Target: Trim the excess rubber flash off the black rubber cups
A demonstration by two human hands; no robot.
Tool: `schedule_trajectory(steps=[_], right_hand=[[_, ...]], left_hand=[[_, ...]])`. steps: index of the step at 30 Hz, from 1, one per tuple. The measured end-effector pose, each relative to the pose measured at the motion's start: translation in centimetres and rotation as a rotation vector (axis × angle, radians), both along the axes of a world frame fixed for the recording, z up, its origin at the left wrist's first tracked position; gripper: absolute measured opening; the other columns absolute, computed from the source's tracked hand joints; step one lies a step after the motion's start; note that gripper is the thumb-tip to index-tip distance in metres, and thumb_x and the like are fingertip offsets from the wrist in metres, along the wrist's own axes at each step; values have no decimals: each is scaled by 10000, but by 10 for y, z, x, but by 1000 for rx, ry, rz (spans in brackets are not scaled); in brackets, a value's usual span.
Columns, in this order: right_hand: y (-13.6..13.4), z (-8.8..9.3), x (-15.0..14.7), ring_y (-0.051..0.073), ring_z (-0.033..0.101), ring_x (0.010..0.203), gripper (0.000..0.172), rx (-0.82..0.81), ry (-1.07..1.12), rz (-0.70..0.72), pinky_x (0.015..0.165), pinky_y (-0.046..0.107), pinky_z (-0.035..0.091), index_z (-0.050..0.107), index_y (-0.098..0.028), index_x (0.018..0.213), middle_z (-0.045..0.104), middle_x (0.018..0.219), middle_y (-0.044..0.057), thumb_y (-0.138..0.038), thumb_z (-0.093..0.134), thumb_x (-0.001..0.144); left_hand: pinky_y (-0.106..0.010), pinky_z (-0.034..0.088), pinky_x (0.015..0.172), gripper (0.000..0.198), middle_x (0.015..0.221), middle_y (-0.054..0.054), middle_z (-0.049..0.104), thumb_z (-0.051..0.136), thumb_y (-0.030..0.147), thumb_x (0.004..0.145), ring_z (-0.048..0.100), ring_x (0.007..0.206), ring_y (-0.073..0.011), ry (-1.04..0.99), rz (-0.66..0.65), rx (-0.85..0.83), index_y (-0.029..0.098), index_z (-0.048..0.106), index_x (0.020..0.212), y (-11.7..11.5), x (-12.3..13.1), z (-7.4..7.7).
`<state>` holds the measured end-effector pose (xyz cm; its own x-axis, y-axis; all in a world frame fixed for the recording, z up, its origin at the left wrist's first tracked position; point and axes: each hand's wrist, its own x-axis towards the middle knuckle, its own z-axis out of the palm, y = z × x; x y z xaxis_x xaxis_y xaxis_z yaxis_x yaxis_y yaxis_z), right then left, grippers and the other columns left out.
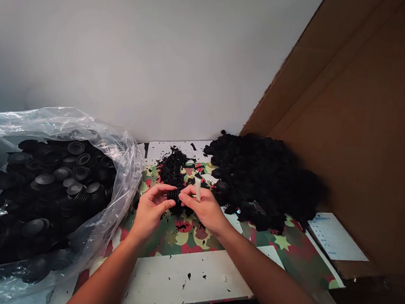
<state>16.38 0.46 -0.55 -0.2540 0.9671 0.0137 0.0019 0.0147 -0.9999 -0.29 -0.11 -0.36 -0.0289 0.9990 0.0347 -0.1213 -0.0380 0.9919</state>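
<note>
My left hand [154,209] pinches a small black ribbed rubber bellows [172,195] between thumb and fingers, over the middle of the table. Close beside it, my right hand [202,209] is closed around a slim pale-handled tool [198,188] that sticks up past the fingers. The tool's working end is hidden, so its kind cannot be made out. The right fingertips are at the right side of the bellows; whether they touch it is unclear. Just beyond both hands lies a small heap of black rubber scraps [173,164].
At left, a clear plastic bag [126,164] holds many black ribbed rubber parts [46,178]. A large pile of black rubber pieces [257,175] lies at right against a cardboard panel [351,113]. Patterned paper [212,242] and a white board [177,277] with scattered crumbs cover the table.
</note>
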Motion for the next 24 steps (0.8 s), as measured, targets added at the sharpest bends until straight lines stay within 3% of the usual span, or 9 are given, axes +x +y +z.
schedule_trajectory(steps=[5,9,12,15,18,21,24], right_hand=[[-3,8,1,126,443,601,278,46,22,-32,593,257,365,605,-196,670,547,623,-23,-424,611,829],[-4,10,2,122,434,589,256,57,40,-29,572,254,356,599,-194,670,535,615,-27,-398,607,823],[-4,9,2,118,436,568,245,83,18,-29,547,250,356,602,-194,679,532,610,-30,-378,599,840],[-5,3,0,120,461,569,241,256,-90,-123,556,255,370,614,-193,678,544,625,-24,-323,596,880],[-6,-6,-3,139,545,636,220,521,-230,-198,611,264,413,666,-193,747,618,704,9,-260,577,936],[-8,-15,-5,161,590,677,256,732,-408,-102,645,286,432,719,-194,877,671,757,42,-273,513,1006],[-6,-17,-2,164,599,681,309,799,-487,14,657,291,440,722,-201,870,675,748,43,-341,497,1029]], left_hand=[[-241,521,675,359,881,-48,759,942,329,534,647,699,-140,-295,-2,-119,192,767,816,-1,5,-3],[-251,531,704,383,921,-63,764,946,351,540,671,749,-158,-332,-17,-134,189,758,832,-2,6,-4],[-285,530,780,369,980,-79,759,910,389,603,678,856,-197,-209,-35,-64,198,764,883,-2,3,-2],[-307,505,867,394,1115,-79,717,862,363,674,644,1014,-233,85,29,85,232,769,1034,-2,-2,0],[-295,513,736,448,939,-44,707,789,390,752,640,793,-193,257,4,79,248,734,1173,-2,-6,3],[-295,508,652,396,832,-41,718,712,429,811,614,654,-178,241,-107,1,210,751,1140,-4,-9,4],[-299,515,765,387,995,-59,750,782,345,741,664,852,-217,251,-40,4,222,767,1108,-4,-10,4]])
